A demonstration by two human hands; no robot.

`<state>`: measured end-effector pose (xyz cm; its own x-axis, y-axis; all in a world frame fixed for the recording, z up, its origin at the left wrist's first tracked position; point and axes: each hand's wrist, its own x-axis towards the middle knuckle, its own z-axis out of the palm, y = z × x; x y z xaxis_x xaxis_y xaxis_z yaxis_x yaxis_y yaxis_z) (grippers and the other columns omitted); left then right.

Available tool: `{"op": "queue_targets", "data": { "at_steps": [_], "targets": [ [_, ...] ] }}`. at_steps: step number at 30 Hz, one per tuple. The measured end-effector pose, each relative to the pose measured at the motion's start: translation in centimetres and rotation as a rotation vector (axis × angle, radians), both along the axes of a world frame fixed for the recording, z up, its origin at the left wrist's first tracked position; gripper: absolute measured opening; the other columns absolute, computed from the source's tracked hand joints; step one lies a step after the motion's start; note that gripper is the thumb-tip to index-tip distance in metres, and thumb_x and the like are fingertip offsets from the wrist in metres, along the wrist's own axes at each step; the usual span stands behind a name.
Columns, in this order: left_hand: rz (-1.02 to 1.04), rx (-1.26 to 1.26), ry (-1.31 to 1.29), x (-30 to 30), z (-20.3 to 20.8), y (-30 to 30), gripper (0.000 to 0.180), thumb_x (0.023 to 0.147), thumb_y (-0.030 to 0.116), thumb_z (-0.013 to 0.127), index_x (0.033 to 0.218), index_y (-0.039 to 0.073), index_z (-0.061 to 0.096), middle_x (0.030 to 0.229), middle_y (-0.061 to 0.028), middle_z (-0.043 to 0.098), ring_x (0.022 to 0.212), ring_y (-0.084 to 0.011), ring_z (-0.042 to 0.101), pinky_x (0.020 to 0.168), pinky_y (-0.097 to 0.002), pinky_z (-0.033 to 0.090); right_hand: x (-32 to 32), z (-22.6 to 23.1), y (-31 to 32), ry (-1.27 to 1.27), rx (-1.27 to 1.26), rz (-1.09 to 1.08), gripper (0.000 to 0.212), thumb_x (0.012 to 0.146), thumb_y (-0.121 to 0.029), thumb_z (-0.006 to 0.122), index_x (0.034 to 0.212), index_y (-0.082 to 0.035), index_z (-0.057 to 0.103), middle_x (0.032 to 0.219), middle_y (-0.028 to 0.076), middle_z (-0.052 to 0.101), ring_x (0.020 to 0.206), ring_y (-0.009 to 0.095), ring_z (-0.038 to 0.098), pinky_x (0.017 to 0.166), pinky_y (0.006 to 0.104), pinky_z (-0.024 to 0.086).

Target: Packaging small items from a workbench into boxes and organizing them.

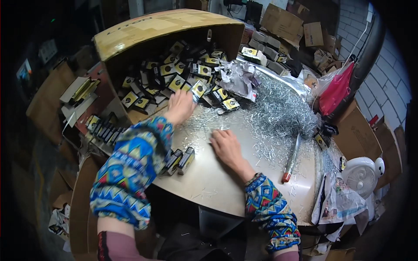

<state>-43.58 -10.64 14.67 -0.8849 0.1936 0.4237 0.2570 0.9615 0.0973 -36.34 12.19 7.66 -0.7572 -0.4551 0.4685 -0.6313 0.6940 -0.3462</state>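
Observation:
My left hand [180, 107] reaches to the mouth of a large carton and pinches a small black, yellow and white box [199, 89] at its thumb side; the fingertips are partly hidden. More boxes of this kind [167, 69] lie jumbled around it. My right hand [228, 148] rests palm down on the metal tabletop [217, 185], fingers loosely bent and slightly apart, with nothing visible in them. Scattered nails [198, 124] lie between the hands. A few boxes [186, 161] stand upright by my left forearm at the table's near edge.
The carton [170, 24] lies on its side at the back left. A big heap of nails [283, 111] lies right of crumpled grey paper [238, 77]. A red-tipped rod [291, 161], a white fan [360, 176] and a pink bag [336, 93] are at the right. More boxes [102, 130] line the left edge.

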Motion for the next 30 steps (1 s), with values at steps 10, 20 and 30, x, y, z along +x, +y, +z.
{"op": "queue_targets", "data": {
  "at_steps": [10,20,30],
  "targets": [
    [0.200,-0.260,-0.078,-9.7,-0.5,3.4,0.072,0.073,0.013,0.071,0.139,0.011,0.042,0.112,-0.0184,0.060,0.104,-0.0366,0.060,0.086,-0.0459,0.050,-1.2,0.1,0.0,-0.035,0.276,-0.043,0.047,0.100,-0.044,0.051,0.139,-0.017,0.054,0.145,0.013,0.048,0.132,0.052,0.040,0.103,0.0721,0.031],
    [-0.259,0.614,-0.127,4.3,9.0,7.7,0.071,0.066,0.019,0.079,0.126,-0.003,0.046,0.116,-0.0209,0.054,0.107,-0.0300,0.058,0.091,-0.0385,0.049,9.4,-0.9,9.8,-0.064,0.252,-0.116,0.049,0.099,-0.035,0.057,0.138,-0.007,0.051,0.145,0.024,0.045,0.135,0.047,0.040,0.108,0.0645,0.031],
    [-0.246,0.332,-0.397,25.7,-2.0,8.6,0.077,0.070,0.018,0.075,0.137,-0.002,0.042,0.114,-0.0199,0.049,0.105,-0.0374,0.054,0.092,-0.0409,0.047,15.8,2.0,12.3,-0.266,0.418,-0.346,0.053,0.098,-0.043,0.055,0.142,-0.013,0.049,0.148,0.019,0.044,0.133,0.049,0.040,0.101,0.0684,0.035]
  ]
}}
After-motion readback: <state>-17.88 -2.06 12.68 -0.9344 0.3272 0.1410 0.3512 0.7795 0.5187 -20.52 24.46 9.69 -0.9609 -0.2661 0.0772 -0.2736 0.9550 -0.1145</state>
